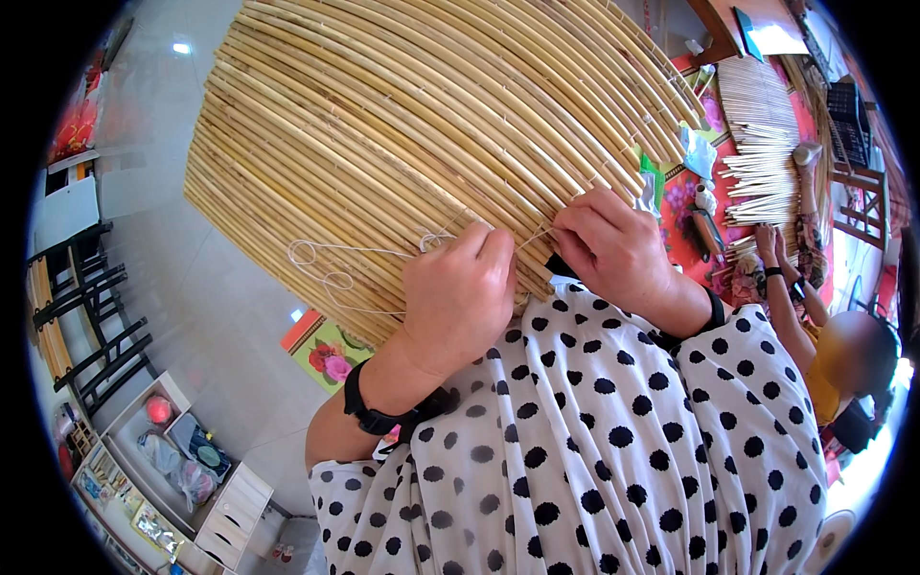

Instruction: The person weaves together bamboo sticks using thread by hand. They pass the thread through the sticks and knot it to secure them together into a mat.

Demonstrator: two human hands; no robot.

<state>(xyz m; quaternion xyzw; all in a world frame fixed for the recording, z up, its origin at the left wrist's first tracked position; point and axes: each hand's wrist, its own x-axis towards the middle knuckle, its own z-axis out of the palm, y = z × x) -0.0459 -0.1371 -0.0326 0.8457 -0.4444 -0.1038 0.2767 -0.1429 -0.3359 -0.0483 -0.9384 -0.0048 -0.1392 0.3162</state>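
Note:
A wide mat of yellow-brown reed stalks (383,125) lies before me, bound by rows of pale stitching. My left hand (460,287) is closed near the mat's close edge, its fingertips pinched on white string. Loops of that white string (331,247) trail over the stalks to the left of it. My right hand (613,244) is closed too, thumb and fingers pinching the string a short way to the right. A short taut length runs between the two hands. Whether a needle is in either pinch is hidden by the fingers.
At the right, a co-worker (848,355) handles a second mat of pale sticks (762,144) on a red floral cloth (685,225). Scissors (704,230) and a light-blue packet (698,151) lie between us. Black metal frames (96,316) and a drawer cabinet (230,513) stand at left.

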